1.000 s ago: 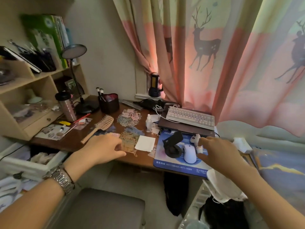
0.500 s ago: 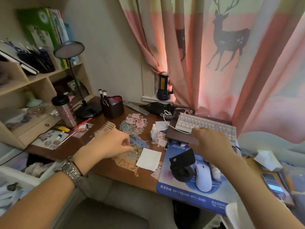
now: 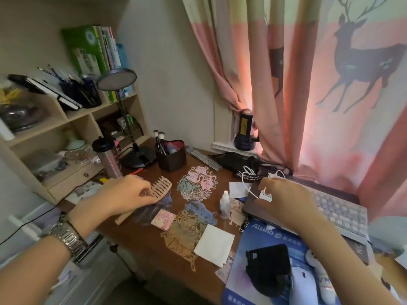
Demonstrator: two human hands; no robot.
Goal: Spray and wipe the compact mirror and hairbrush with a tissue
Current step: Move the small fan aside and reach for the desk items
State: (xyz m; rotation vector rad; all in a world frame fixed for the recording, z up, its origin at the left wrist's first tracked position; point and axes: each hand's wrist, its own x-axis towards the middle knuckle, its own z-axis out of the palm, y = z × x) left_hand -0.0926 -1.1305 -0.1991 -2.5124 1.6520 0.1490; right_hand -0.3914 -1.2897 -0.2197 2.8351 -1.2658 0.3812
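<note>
Dark wooden desk [image 3: 141, 236] against a pale wall, with a pink deer-print curtain [image 3: 319, 84] along its back-right side. Open shelving [image 3: 72, 119] at the left edge, stacked with books and a pen pot. Near the back edge: round-headed desk lamp [image 3: 123, 102], black-lidded tumbler [image 3: 108, 157], dark heart-shaped box [image 3: 171, 155] holding two makeup brushes. Scattered toward the middle: paper cutouts [image 3: 198, 183]. On them, toward the front edge: pink compact mirror [image 3: 163, 219], closed, flat. Folded white tissue [image 3: 214, 245] near the front edge, beside a blue mouse pad [image 3: 259, 227] at the right corner. Small spray bottle [image 3: 225, 203] upright between cutouts and laptop. Left hand [image 3: 125, 197] with fingers curled over the wooden hairbrush [image 3: 154, 194], gripping it. Right hand [image 3: 288, 197] over the laptop [image 3: 257, 205], pinching a white charger plug [image 3: 265, 195].
</note>
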